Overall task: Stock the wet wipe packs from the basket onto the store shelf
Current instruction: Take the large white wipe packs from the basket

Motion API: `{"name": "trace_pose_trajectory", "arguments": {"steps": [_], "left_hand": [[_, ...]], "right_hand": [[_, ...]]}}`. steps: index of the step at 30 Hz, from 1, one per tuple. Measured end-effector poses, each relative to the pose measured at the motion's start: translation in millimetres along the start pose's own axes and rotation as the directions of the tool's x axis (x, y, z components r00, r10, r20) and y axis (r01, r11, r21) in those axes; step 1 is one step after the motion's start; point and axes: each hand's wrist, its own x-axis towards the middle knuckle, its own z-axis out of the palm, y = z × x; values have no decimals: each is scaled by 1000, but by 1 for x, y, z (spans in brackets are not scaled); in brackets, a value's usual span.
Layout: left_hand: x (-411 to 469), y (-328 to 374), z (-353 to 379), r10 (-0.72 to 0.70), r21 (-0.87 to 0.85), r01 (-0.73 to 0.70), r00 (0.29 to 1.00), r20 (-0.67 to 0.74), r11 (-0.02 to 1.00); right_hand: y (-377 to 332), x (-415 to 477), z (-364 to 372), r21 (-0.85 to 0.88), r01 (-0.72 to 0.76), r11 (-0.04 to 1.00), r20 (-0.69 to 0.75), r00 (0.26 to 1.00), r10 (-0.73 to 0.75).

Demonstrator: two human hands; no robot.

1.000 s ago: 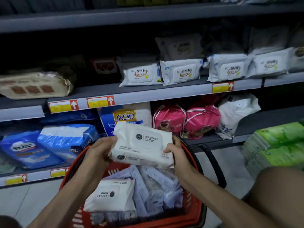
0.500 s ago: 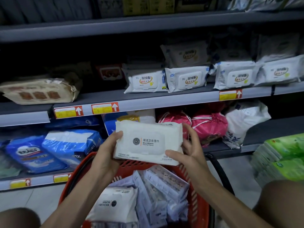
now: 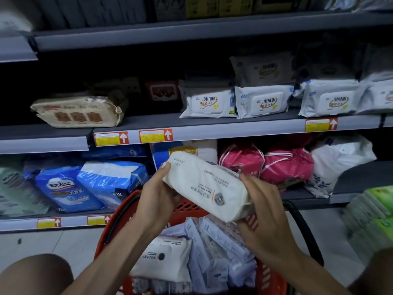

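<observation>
Wet wipe pack [image 3: 206, 186] rotated, print now inverted

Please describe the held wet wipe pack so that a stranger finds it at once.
Find the red basket at the bottom centre. Just above it, the left hand and right hand grip one white pack by its ends. Unlike the packs in the basket, it is aloft, tilted, its print upside down.

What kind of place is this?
Most likely a shop aisle. The grey shelf has yellow-and-red price tags, rows of wrapped wipe packs sit on it, and the left hand and right hand hold a white pack over a red shopping basket.
</observation>
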Motion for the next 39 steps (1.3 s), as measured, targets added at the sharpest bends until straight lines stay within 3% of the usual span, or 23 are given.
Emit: {"name": "trace_pose_trajectory", "arguments": {"steps": [3, 7, 10, 14, 20, 23, 29, 32, 35, 39], "left_hand": [[3, 5, -4, -11, -136, 14, 1000, 20, 991], [2, 10, -6, 0, -296, 30, 995, 100, 955], [1, 14, -6, 26, -338, 14, 993, 115, 941], [0, 19, -8, 43, -365, 7, 991, 129, 931], [-2, 26, -14, 74, -296, -15, 980, 187, 955], [-5, 29, -17, 115, -269, -58, 972, 203, 961], [-10, 45, -29, 198, -25, -196, 978, 73, 980], [-14, 50, -41, 237, 6, -237, 971, -31, 972], [-20, 57, -58, 273, 42, -270, 958, -90, 962], [-42, 74, -69, 308, 231, -305, 951, 21, 924]], "right_hand": [[4, 4, 2, -100, 240, 966, -49, 968, -245], [17, 6, 4, -248, 402, 881, -44, 904, -425], [19, 12, 3, -275, 463, 843, -38, 871, -491], [21, 17, 1, -225, 461, 858, 8, 882, -471], [24, 18, 8, -155, 360, 920, 49, 933, -357], [21, 19, 12, -39, 292, 956, 47, 956, -290], [-7, 35, 17, 263, 27, 964, 5, 1000, -29], [-22, 40, 23, 424, -187, 886, 75, 982, 171], [-37, 51, 25, 559, -369, 742, 172, 927, 332], [-54, 71, 21, 735, -490, 468, 311, 857, 410]]}}
